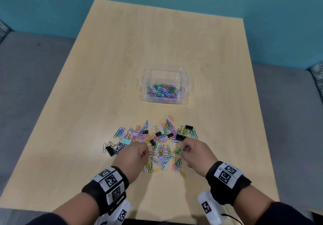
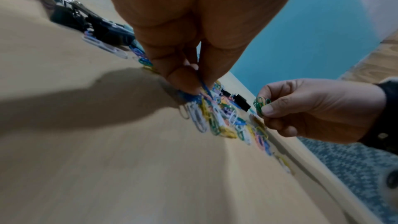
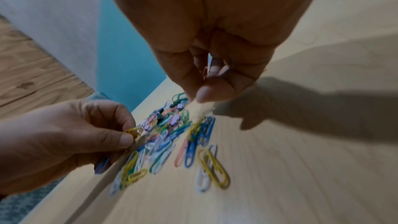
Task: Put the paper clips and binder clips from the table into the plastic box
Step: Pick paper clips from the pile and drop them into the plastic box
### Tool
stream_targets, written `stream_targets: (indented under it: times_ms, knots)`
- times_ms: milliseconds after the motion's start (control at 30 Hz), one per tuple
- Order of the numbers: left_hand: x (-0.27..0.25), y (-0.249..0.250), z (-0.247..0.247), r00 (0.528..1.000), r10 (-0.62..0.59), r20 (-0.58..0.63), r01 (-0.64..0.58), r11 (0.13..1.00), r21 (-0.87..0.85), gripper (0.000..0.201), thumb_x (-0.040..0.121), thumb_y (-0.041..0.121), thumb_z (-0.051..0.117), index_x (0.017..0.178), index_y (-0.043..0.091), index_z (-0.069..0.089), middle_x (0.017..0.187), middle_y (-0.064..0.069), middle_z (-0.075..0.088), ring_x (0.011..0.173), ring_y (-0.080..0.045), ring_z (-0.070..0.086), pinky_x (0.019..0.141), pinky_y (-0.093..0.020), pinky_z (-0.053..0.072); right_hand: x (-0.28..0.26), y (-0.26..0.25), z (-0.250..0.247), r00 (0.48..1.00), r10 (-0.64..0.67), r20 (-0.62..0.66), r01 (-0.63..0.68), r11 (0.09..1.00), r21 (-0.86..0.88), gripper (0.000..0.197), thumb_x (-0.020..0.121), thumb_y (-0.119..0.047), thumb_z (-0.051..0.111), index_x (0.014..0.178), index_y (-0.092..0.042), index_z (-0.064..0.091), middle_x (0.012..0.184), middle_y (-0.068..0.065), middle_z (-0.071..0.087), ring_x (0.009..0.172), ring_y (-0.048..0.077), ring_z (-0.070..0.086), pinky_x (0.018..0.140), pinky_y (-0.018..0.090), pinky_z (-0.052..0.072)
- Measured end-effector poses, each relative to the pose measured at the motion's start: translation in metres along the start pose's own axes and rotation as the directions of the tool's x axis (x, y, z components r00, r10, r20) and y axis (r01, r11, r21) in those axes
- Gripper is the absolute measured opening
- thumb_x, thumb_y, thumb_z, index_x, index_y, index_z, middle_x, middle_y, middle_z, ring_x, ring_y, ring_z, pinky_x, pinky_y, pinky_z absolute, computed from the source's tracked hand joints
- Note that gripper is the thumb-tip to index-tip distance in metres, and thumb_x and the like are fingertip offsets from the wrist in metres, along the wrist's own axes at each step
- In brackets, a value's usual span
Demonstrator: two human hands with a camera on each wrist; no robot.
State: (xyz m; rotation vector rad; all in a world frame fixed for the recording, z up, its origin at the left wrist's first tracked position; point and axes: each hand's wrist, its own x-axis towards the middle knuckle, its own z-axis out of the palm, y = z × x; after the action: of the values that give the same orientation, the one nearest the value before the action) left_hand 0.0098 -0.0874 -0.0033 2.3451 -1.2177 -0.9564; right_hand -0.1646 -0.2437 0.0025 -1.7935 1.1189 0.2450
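Clear plastic box (image 1: 166, 84), middle of head view, some paper clips inside. Loose paper clips (image 1: 157, 147) and binder clips (image 1: 180, 137) on desk (image 1: 87, 102) below it.
Left wrist view: left hand (image 2: 185, 43) fingers pinch clip; right hand (image 2: 312, 108) pinches green clips.
Right wrist view: same pinches. Gathering step; next, carry both to box.

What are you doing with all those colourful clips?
A person is tidying a scattered pile of colourful paper clips and binder clips off the pale wooden table into the clear plastic box, which already holds many paper clips but no binder clips that I can see. The left hand pinches yellow paper clips, and the right hand pinches a small bunch of green paper clips. Both hands are over the pile, and lots of clips are still on the table.
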Motion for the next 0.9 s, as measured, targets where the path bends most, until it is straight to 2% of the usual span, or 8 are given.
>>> stream_targets:
  times_ms: [200,300,433,533,633,733,767,900]
  knots:
    - [0.005,0.018,-0.025,0.995,-0.104,0.0,0.099,0.951,-0.293,0.013,0.079,0.018,0.067,0.07,0.022,0.06,0.059,0.005,0.061,0.052,-0.012,0.059,0.055,-0.028,0.051,0.002,-0.021,-0.026,1.0,-0.019,-0.001,0.018,0.971,0.238,0.013,0.082,-0.002,0.064,0.078,-0.011,0.058,0.063,0.006,0.046,0.049,0.018,0.048,0.038,0.016,0.039]
    - [0.031,0.039,-0.054,0.989,-0.138,-0.052,0.104,0.9,-0.423,0.013,0.079,0.009,0.068,0.069,0.015,0.062,0.051,0.001,0.059,0.043,-0.012,0.058,0.046,-0.022,0.046,0.016,-0.042,-0.045,0.997,-0.067,-0.04,0.074,0.968,0.24,0.014,0.081,-0.001,0.065,0.075,-0.011,0.057,0.062,0.006,0.049,0.044,0.017,0.049,0.038,0.016,0.038]
    - [0.091,0.067,-0.096,0.975,-0.097,-0.2,0.011,0.92,-0.392,0.015,0.079,0.007,0.067,0.069,0.014,0.06,0.053,0.0,0.059,0.043,-0.01,0.06,0.046,-0.018,0.045,0.06,-0.078,-0.075,0.972,-0.167,-0.166,0.185,0.978,0.097,0.015,0.081,-0.006,0.066,0.074,-0.016,0.057,0.06,0.0,0.055,0.044,0.017,0.058,0.047,0.023,0.043]
    - [0.132,0.083,-0.11,0.962,-0.082,-0.262,-0.01,0.942,-0.334,0.016,0.078,0.01,0.066,0.066,0.017,0.059,0.059,-0.002,0.063,0.056,-0.02,0.067,0.055,-0.029,0.054,0.09,-0.108,-0.089,0.951,-0.205,-0.232,0.21,0.978,-0.003,0.015,0.08,-0.009,0.064,0.075,-0.02,0.056,0.067,0.002,0.058,0.057,0.027,0.066,0.053,0.035,0.053]
    - [0.152,0.093,-0.113,0.967,-0.025,-0.252,-0.042,0.966,-0.256,0.005,0.077,0.017,0.067,0.074,0.02,0.064,0.072,-0.001,0.067,0.07,-0.025,0.066,0.069,-0.038,0.057,0.105,-0.126,-0.093,0.946,-0.222,-0.236,0.225,0.974,-0.013,0.009,0.078,-0.012,0.066,0.08,-0.019,0.061,0.074,0.001,0.06,0.07,0.031,0.067,0.068,0.046,0.057]
    - [0.15,0.083,-0.115,0.963,0.011,-0.269,-0.039,0.994,-0.098,0.021,0.082,0.026,0.065,0.102,0.022,0.066,0.099,0.0,0.066,0.087,-0.02,0.062,0.082,-0.029,0.048,0.101,-0.118,-0.099,0.936,-0.247,-0.251,0.239,0.969,-0.066,0.018,0.079,-0.018,0.067,0.097,-0.019,0.063,0.089,0.003,0.061,0.079,0.028,0.064,0.077,0.046,0.054]
    - [0.142,0.076,-0.116,0.955,0.02,-0.295,-0.043,0.997,-0.071,0.022,0.083,0.026,0.064,0.104,0.022,0.066,0.101,0.0,0.066,0.088,-0.02,0.062,0.081,-0.028,0.047,0.095,-0.108,-0.102,0.925,-0.265,-0.271,0.252,0.964,-0.084,0.017,0.08,-0.018,0.065,0.097,-0.019,0.064,0.09,0.003,0.061,0.08,0.027,0.063,0.079,0.046,0.054]
    - [0.079,0.039,-0.098,0.968,-0.002,-0.251,-0.034,0.99,-0.14,0.007,0.083,0.02,0.063,0.089,0.023,0.066,0.084,0.004,0.067,0.07,-0.015,0.064,0.071,-0.029,0.049,0.052,-0.045,-0.097,0.927,-0.221,-0.302,0.219,0.975,-0.04,0.015,0.081,-0.009,0.058,0.08,-0.024,0.062,0.072,-0.009,0.062,0.071,0.02,0.061,0.073,0.041,0.053]
